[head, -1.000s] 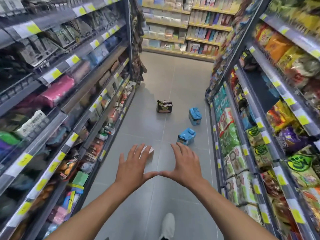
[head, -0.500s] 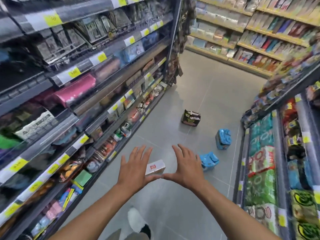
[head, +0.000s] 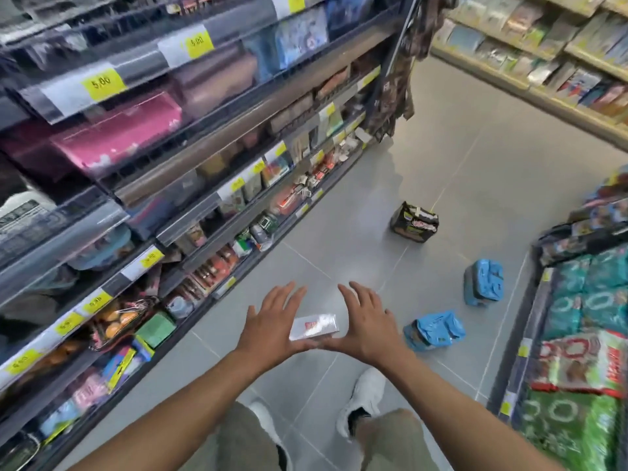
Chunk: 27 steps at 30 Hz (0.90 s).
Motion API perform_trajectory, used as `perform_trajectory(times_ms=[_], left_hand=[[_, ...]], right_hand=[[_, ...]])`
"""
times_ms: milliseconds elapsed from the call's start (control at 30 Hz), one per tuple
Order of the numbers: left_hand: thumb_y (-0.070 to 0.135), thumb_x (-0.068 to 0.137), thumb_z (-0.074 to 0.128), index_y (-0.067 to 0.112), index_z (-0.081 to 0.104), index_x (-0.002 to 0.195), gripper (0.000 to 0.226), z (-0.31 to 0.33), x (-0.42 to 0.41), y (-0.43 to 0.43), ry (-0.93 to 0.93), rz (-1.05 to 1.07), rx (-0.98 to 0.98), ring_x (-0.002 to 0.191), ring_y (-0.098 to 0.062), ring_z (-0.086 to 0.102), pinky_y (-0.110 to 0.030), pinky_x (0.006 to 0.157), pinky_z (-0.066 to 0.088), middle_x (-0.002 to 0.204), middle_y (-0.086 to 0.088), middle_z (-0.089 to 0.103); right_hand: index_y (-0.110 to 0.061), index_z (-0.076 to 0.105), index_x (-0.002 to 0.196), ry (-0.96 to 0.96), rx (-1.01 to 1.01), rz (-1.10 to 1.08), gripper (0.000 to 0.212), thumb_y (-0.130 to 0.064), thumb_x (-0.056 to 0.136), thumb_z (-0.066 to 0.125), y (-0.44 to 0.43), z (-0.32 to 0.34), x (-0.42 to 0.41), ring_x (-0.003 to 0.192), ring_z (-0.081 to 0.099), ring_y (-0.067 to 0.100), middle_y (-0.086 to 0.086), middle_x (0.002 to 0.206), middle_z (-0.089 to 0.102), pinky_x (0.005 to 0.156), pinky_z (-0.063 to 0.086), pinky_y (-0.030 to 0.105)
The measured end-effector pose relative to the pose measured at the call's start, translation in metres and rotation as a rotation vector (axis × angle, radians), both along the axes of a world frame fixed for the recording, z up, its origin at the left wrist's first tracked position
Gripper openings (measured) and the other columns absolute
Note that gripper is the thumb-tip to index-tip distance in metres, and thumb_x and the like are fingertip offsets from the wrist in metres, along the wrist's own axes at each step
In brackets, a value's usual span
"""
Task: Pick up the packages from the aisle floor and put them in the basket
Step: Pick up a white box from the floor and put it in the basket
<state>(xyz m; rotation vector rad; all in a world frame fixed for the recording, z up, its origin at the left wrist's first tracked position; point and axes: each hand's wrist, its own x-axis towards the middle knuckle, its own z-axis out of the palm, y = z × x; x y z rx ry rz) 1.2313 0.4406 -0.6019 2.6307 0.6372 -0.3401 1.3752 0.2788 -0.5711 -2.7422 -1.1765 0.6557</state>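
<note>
Head view has dropped and swung left since half a second ago. Both white shoes show now, left shoe (head: 268, 419) and right shoe (head: 365, 396), against one before. The white box (head: 314, 328) sits larger in the gap between my operator's hands, and the hands keep the same pose.

Left hand (head: 272, 326): fingers straight and spread, palm down, holding nothing. Right hand (head: 368, 329): same, fingers apart, nothing in it. The thumb tips meet or nearly meet just under the box as I see it, so the two hands frame it. I can't tell whether either hand touches the box.

Task items, all on the grey tiled floor (head: 458, 158):
- white box, flat on the floor, red mark on top, between the two hands in view
- near blue package (head: 435, 329), just right of the right hand, on its side
- far blue package (head: 484, 282), beyond the first, close to the right shelving (head: 509, 338), standing up
- dark package (head: 414, 222), further down the aisle, well apart from the blue ones

Left shelving (head: 204, 158) runs along the aisle with yellow price tags (head: 102, 83) on the rails, stock blurred. Green, teal and red bags (head: 584, 334) fill the low right shelf. More shelves (head: 530, 83) cross the far end of the aisle.
</note>
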Motion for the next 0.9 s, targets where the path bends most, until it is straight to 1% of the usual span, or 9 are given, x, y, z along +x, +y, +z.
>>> perform_trajectory(times_ms=[67, 100, 167, 300, 367, 533, 767, 833, 900], left_hand=[[0.095, 0.068, 0.045, 0.038, 0.005, 0.158, 0.114, -0.038, 0.013, 0.0, 0.009, 0.035, -0.07, 0.156, -0.021, 0.006, -0.065, 0.114, 0.03, 0.17, 0.006, 0.004], [0.097, 0.066, 0.042, 0.039, 0.006, 0.158, 0.115, -0.06, 0.019, 0.0, 0.01, 0.056, -0.108, 0.156, -0.021, 0.005, -0.066, 0.113, 0.031, 0.17, 0.006, 0.005], [0.1, 0.062, 0.04, 0.04, 0.008, 0.158, 0.117, -0.108, 0.03, -0.002, 0.007, 0.105, -0.203, 0.156, -0.021, 0.003, -0.067, 0.113, 0.033, 0.17, 0.006, 0.005], [0.083, 0.068, 0.067, 0.038, 0.006, 0.159, 0.118, -0.201, 0.049, -0.003, 0.034, 0.181, -0.305, 0.157, -0.023, -0.003, -0.062, 0.117, 0.032, 0.171, 0.006, -0.003], [0.08, 0.067, 0.071, 0.036, 0.005, 0.16, 0.123, -0.25, 0.055, -0.006, 0.088, 0.195, -0.3, 0.157, -0.025, -0.006, -0.06, 0.119, 0.03, 0.171, 0.004, -0.006], [0.08, 0.066, 0.072, 0.035, 0.0, 0.161, 0.127, -0.373, 0.077, -0.002, 0.214, 0.205, -0.261, 0.157, -0.025, -0.01, -0.068, 0.116, 0.028, 0.17, 0.008, -0.012], [0.075, 0.07, 0.074, 0.028, -0.003, 0.161, 0.128, -0.531, 0.098, -0.001, 0.304, 0.186, -0.238, 0.156, -0.024, -0.014, -0.071, 0.114, 0.025, 0.17, 0.009, -0.012], [0.073, 0.07, 0.074, 0.027, 0.003, 0.161, 0.124, -0.562, 0.098, -0.005, 0.284, 0.2, -0.24, 0.156, -0.025, -0.008, -0.066, 0.114, 0.032, 0.169, 0.009, -0.003], [0.069, 0.072, 0.075, 0.025, 0.018, 0.155, 0.11, -0.578, 0.1, -0.009, 0.213, 0.229, -0.219, 0.153, -0.025, 0.011, -0.052, 0.108, 0.044, 0.163, 0.006, 0.019]], right_hand=[[-0.035, 0.018, 0.16, 0.036, -0.019, 0.018, 0.146, -0.113, 0.037, 0.022, 0.004, -0.039, 0.016, 0.155, 0.015, 0.022, -0.007, 0.169, 0.016, 0.109, 0.041, 0.064], [-0.035, 0.019, 0.16, 0.054, -0.026, 0.017, 0.146, -0.114, 0.037, 0.025, 0.005, -0.061, 0.025, 0.155, 0.016, 0.022, -0.007, 0.169, 0.016, 0.108, 0.042, 0.065], [-0.034, 0.018, 0.161, 0.108, -0.032, 0.018, 0.141, -0.109, 0.044, 0.043, 0.006, -0.109, 0.039, 0.155, 0.016, 0.024, -0.006, 0.169, 0.017, 0.107, 0.043, 0.066], [-0.034, 0.014, 0.162, 0.235, -0.04, 0.019, 0.133, -0.086, 0.056, 0.074, 0.012, -0.209, 0.063, 0.156, 0.008, 0.025, -0.002, 0.17, 0.012, 0.112, 0.042, 0.062], [-0.033, 0.013, 0.163, 0.272, -0.062, 0.04, 0.134, -0.079, 0.058, 0.082, 0.012, -0.264, 0.071, 0.157, 0.006, 0.026, 0.0, 0.17, 0.011, 0.115, 0.041, 0.058], [-0.035, 0.007, 0.164, 0.31, -0.135, 0.119, 0.139, -0.081, 0.056, 0.082, 0.025, -0.399, 0.095, 0.158, 0.001, 0.029, -0.001, 0.171, 0.006, 0.115, 0.042, 0.058], [-0.033, -0.004, 0.163, 0.245, -0.286, 0.305, 0.139, -0.077, 0.062, 0.081, 0.047, -0.557, 0.116, 0.159, -0.006, 0.033, -0.002, 0.173, -0.004, 0.11, 0.039, 0.07], [-0.032, 0.0, 0.162, 0.249, -0.3, 0.327, 0.136, -0.076, 0.062, 0.081, 0.049, -0.585, 0.116, 0.158, -0.003, 0.033, -0.002, 0.172, 0.002, 0.109, 0.039, 0.07], [-0.033, 0.009, 0.159, 0.203, -0.306, 0.351, 0.128, -0.076, 0.062, 0.08, 0.05, -0.605, 0.113, 0.155, 0.011, 0.032, -0.002, 0.167, 0.018, 0.104, 0.044, 0.065]])
